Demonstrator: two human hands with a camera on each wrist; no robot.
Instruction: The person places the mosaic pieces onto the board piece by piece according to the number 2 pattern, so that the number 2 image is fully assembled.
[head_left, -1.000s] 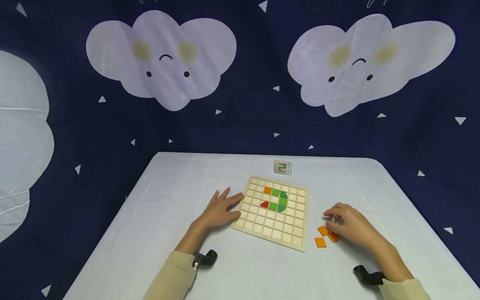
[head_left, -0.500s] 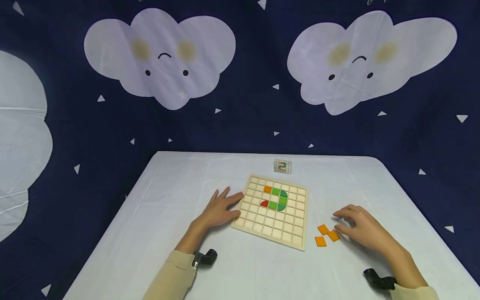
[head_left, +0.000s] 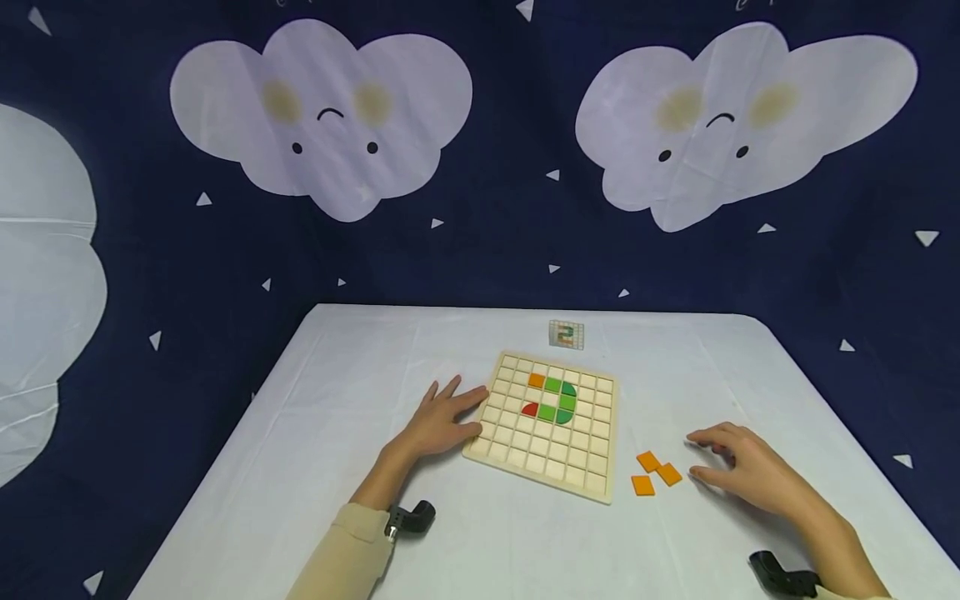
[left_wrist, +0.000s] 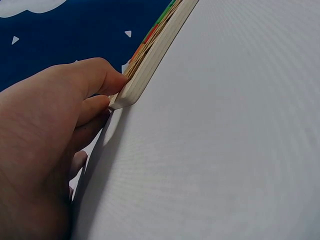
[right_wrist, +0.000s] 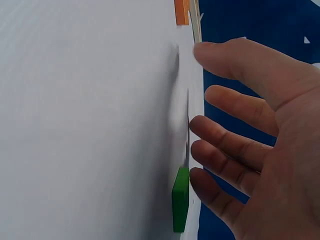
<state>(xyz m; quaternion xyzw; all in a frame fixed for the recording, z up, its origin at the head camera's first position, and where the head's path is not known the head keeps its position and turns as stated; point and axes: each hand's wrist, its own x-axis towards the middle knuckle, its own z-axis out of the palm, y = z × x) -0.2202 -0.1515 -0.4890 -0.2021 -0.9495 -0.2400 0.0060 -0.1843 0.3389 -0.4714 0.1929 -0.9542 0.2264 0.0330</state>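
- head view: left hand (head_left: pixel 437 422), fingers spread, touches the grid board's (head_left: pixel 555 450) left edge
- right hand (head_left: pixel 757 468): loosely open, empty, right of the board
- orange tiles (head_left: pixel 642 486) lie just right of the board

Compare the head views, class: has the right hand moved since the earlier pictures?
Yes. Against the grid board, the right hand has shifted farther to the right, now apart from the loose orange tiles.

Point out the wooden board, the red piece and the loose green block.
Wooden board (head_left: pixel 536 443), head view: a bare square.
Red piece (head_left: pixel 530 410), head view: middle of its face.
Green block (right_wrist: pixel 181 201), right wrist view: middle.
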